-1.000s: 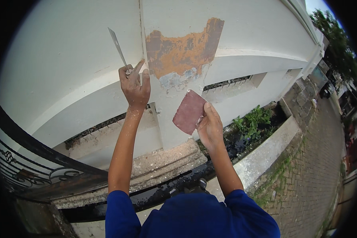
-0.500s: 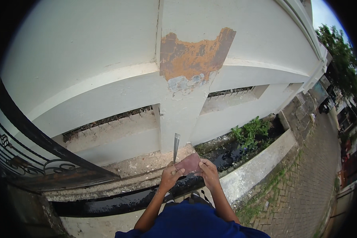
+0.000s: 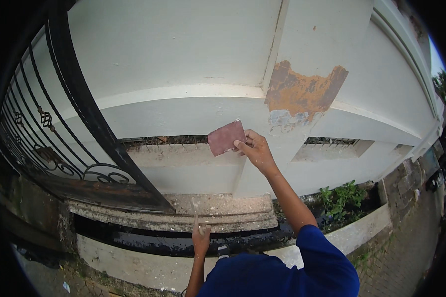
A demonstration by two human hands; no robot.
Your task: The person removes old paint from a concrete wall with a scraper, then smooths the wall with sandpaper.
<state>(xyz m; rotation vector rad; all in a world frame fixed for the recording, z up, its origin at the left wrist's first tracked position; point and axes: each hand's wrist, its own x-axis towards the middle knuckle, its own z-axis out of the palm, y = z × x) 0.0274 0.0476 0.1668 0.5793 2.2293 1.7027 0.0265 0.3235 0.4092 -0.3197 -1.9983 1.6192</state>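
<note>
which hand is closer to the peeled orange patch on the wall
Right. In the picture, the right hand is below and left of the peeled patch; the left hand is lower, farther left.

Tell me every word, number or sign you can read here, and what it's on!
There are none I can read.
Reddish sheet in the right hand: no writing shows.
Thin tool in the left hand: too small to tell.
White wall and black gate: no writing shows.
Little scrap on the ground: too small to tell.
</note>
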